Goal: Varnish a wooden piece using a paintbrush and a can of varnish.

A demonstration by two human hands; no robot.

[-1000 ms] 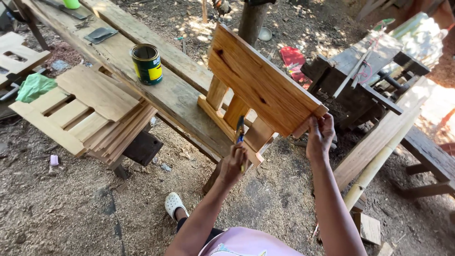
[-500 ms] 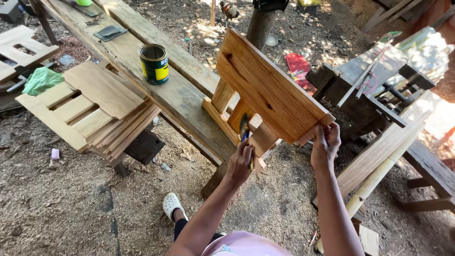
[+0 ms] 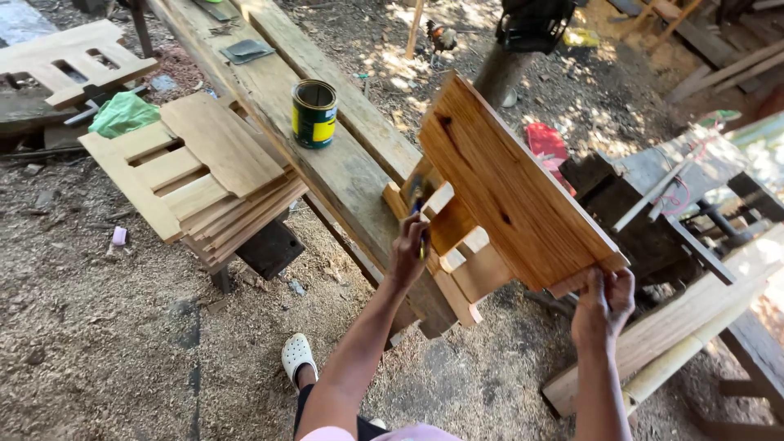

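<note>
My right hand (image 3: 603, 305) grips the lower corner of a varnished wooden slatted panel (image 3: 506, 188), which is tilted up on edge over the plank bench (image 3: 343, 175). My left hand (image 3: 411, 249) holds a small paintbrush (image 3: 420, 214) against the panel's slats, where the wood looks wet and amber. A green and yellow tin of varnish (image 3: 314, 113) stands open on the bench, to the left of the panel.
A stack of unvarnished slatted panels (image 3: 184, 175) lies on a low stand at left, with a green cloth (image 3: 122, 114) behind it. Another pale panel (image 3: 69, 61) sits far left. Timber and a dark workbench (image 3: 653, 212) crowd the right. Sawdust covers the ground; my white shoe (image 3: 297, 356) shows below.
The panel has been tipped more upright and turned. My left hand with the brush has moved up along the slats; my right hand has kept its grip on the corner.
</note>
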